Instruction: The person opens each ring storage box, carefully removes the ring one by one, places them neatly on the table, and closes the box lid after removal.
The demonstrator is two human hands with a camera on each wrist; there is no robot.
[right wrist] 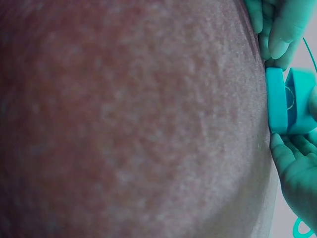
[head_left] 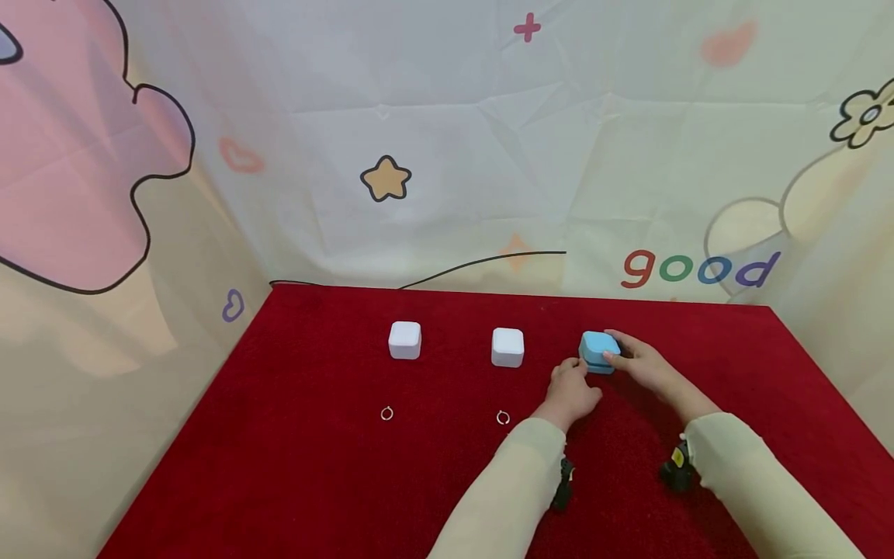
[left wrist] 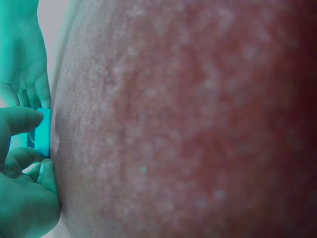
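In the head view, a small light-blue ring box (head_left: 597,341) sits at the right of the back row with its lid slightly raised. My right hand (head_left: 649,369) pinches it, thumb on the front and fingers behind. At the box's left front corner, the fingers of my left hand (head_left: 571,392) touch the lower half, while the thumb points right, apart from it. The right wrist view shows the gap between base (right wrist: 276,101) and lid (right wrist: 303,104), with a thin ring (right wrist: 290,97) inside. In the left wrist view, my left thumb overlaps the box (left wrist: 43,136).
Two white ring boxes, one in the middle (head_left: 507,348) and one further left (head_left: 405,340), stand on the red cloth (head_left: 300,466). In front of each lies a small ring, one left (head_left: 387,414), one right (head_left: 503,418). A printed curtain (head_left: 447,140) hangs behind.
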